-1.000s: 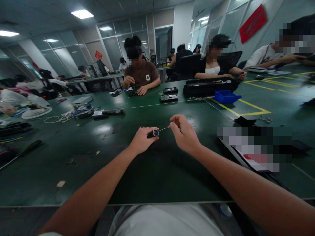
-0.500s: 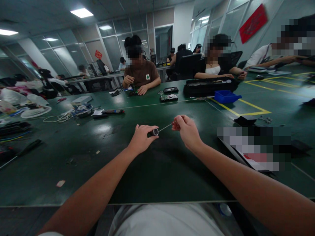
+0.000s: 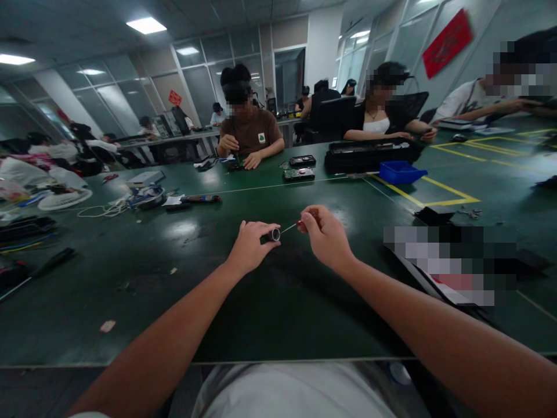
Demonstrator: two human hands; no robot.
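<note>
Cylinder (image 3: 270, 235), short and black with a pale metallic-looking ring at its near end, sits pinched between the thumb and fingers of the left hand (image 3: 250, 247), in the middle of the view over the table; those fingers cover most of its body. The right hand (image 3: 327, 237) has its fingers curled closed around a slim tool with a red handle and thin metal shaft (image 3: 300, 224), much of the handle hidden in the grip. The shaft slants toward the ring, but its tip is too small to make out, and whether it touches cannot be told. Both forearms run out of the picture at the lower edges. A flat, pale item (image 3: 435, 267) on the right is blocked out by coarse squares, and a black-handled tool (image 3: 54, 260) is cut off at the left edge.

The dark green, scuffed tabletop (image 3: 278, 319) carries glare spots and yellow tape lines (image 3: 450, 201), with a blue plastic bin (image 3: 401, 172) standing across one of them. Opposite, a co-worker in a brown shirt (image 3: 265, 128) bends over a small dark object, hard to make out. Behind are glass partitions, bright ceiling panels (image 3: 147, 25) and a red paper banner (image 3: 448, 42) on the right
</note>
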